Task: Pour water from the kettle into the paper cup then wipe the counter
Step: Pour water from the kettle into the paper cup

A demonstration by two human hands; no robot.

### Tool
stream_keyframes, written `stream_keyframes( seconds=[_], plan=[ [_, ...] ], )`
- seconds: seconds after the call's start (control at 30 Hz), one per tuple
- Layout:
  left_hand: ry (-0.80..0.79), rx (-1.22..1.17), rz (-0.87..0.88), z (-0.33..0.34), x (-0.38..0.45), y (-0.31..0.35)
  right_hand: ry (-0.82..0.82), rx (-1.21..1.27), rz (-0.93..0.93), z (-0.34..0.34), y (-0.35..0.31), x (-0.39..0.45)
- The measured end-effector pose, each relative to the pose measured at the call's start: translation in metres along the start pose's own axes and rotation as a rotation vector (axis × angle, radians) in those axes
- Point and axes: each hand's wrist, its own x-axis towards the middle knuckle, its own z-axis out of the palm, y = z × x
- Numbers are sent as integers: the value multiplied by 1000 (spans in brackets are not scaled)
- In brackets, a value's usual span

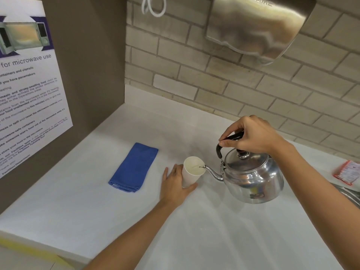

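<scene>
A white paper cup (191, 173) stands upright on the white counter (214, 230). My left hand (174, 185) wraps around the cup's left side and base. A shiny steel kettle (251, 180) hangs above the counter to the cup's right, tilted left, its spout tip over the cup's rim. My right hand (251, 135) grips the kettle's black top handle. A folded blue cloth (134, 166) lies flat on the counter to the left of the cup, apart from both hands.
A brown side panel with a microwave notice (29, 84) closes off the left. A brick wall runs behind, with a steel hand dryer (259, 26) mounted high. A red-and-white packet (348, 173) and a sink rim (348, 193) lie at the right edge.
</scene>
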Motion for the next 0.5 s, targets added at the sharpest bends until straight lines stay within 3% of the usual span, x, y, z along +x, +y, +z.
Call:
stream_keyframes(
  seconds=[0.5],
  plan=[
    [-23, 17, -3, -2, 0, 1, -1, -1, -32, -7, -2, 1]
  ],
)
